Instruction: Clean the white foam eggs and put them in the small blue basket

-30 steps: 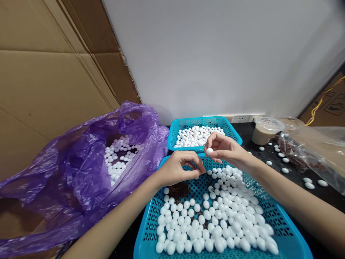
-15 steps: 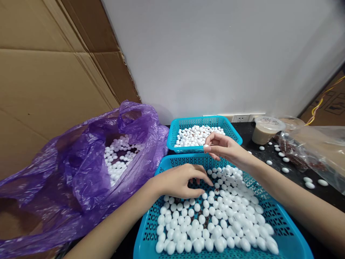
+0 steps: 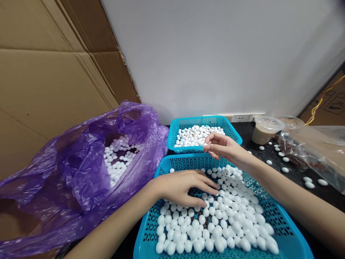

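Many small white balls (image 3: 215, 230) lie in the large blue basket (image 3: 292, 235), with a few brown bits among them. My left hand (image 3: 188, 187) is low over the left back part of this basket, fingers apart and tips touching the balls. Between the thumb and fingers of my right hand (image 3: 222, 146) is one white ball (image 3: 205, 145). That hand hovers above the back rim of the large basket, at the front edge of the small blue basket (image 3: 234, 136), which holds more white balls (image 3: 195, 136).
On the left, an open purple plastic bag (image 3: 88, 172) contains white balls, beside cardboard (image 3: 48, 79). To the right are a lidded cup (image 3: 265, 131), a clear bag of brown bits (image 3: 293, 153) and loose white balls (image 3: 285, 169) on the black tabletop (image 3: 252, 146).
My left hand has moved slightly toward me and right, and its fingers have spread and stretched out. My right hand has barely moved, with the ball still in its fingers.
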`<move>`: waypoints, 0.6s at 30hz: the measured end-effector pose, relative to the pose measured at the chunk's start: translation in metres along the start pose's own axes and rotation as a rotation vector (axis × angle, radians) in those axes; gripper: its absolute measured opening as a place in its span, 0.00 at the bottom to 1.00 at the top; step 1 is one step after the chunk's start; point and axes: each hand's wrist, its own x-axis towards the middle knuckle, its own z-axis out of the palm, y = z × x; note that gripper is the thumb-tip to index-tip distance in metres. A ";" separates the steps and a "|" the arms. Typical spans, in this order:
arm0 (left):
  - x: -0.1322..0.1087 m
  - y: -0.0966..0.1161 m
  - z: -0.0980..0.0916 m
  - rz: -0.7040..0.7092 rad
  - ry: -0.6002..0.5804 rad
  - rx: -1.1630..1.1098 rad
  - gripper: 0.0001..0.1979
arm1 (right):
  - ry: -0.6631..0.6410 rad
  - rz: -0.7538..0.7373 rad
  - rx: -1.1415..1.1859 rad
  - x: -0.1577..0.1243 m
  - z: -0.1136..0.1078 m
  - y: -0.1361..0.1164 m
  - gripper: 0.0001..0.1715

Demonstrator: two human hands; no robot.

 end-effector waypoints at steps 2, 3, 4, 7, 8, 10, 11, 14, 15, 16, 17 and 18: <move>0.000 0.000 0.000 -0.006 -0.007 -0.004 0.21 | 0.001 0.001 0.001 0.001 0.000 0.000 0.10; 0.001 0.000 0.000 -0.008 -0.013 -0.005 0.21 | 0.002 0.002 0.001 0.001 0.000 0.000 0.10; 0.001 0.000 0.001 -0.011 -0.016 -0.006 0.21 | 0.002 0.004 0.000 0.001 0.000 0.000 0.10; 0.001 -0.002 0.001 -0.020 0.017 -0.015 0.19 | 0.004 0.006 0.001 0.001 0.001 0.001 0.11; 0.001 -0.002 0.001 -0.027 0.039 -0.021 0.18 | 0.005 0.004 0.002 0.001 0.001 0.001 0.11; 0.000 -0.003 0.001 -0.055 0.076 -0.018 0.15 | 0.006 0.002 0.004 0.001 0.001 0.001 0.11; 0.000 -0.003 0.001 -0.075 0.089 -0.008 0.14 | 0.007 0.004 0.003 0.000 0.001 0.000 0.11; 0.000 -0.004 0.001 -0.117 0.102 0.028 0.12 | 0.010 0.014 -0.011 0.000 0.000 0.000 0.12; -0.001 -0.004 0.001 -0.124 0.101 0.036 0.12 | 0.011 0.018 -0.017 0.000 0.000 0.000 0.12; -0.001 -0.003 0.001 -0.129 0.101 0.043 0.12 | 0.012 0.020 -0.022 0.001 0.000 0.000 0.12; -0.001 -0.003 0.002 -0.135 0.100 0.049 0.13 | 0.012 0.020 -0.024 0.001 0.000 0.000 0.12; -0.001 -0.003 0.002 -0.147 0.097 0.055 0.13 | 0.013 0.019 -0.024 0.001 0.000 0.000 0.12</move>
